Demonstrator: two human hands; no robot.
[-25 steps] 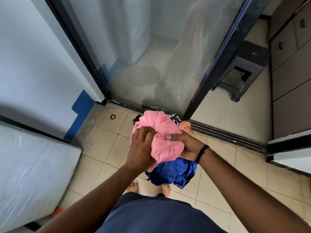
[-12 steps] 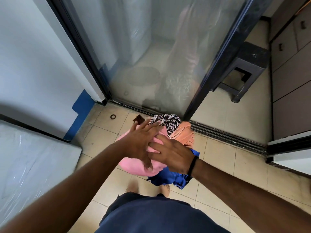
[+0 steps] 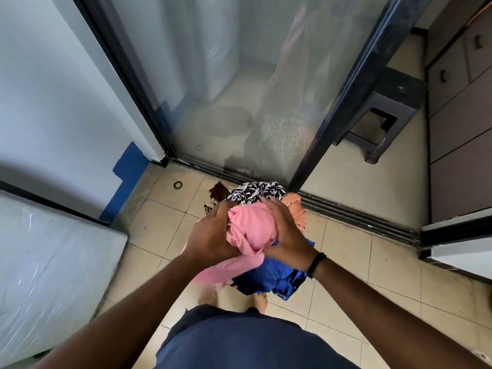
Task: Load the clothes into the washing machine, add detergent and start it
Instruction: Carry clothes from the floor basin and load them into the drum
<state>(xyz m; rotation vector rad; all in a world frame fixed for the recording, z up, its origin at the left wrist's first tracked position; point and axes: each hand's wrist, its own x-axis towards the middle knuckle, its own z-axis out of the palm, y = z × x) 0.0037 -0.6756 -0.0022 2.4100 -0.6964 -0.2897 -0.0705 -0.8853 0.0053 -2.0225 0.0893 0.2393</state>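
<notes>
A bunched pink garment is gripped from both sides, my left hand on its left and my right hand on its right. Under it lies a heap of clothes on the tiled floor: a blue garment, a black-and-white patterned piece, an orange piece and a dark brown scrap. A white appliance wrapped in plastic film stands at the left; I cannot tell whether it is the washing machine.
A glass sliding door with a dark frame is straight ahead, its floor track running right. A black plastic stool stands beyond the opening. Brown cabinets line the right. A small ring lies on the tiles.
Half a second ago my hands lay flat on the pink garment low on the heap. Now both hands grip it and it is bunched higher between them.
</notes>
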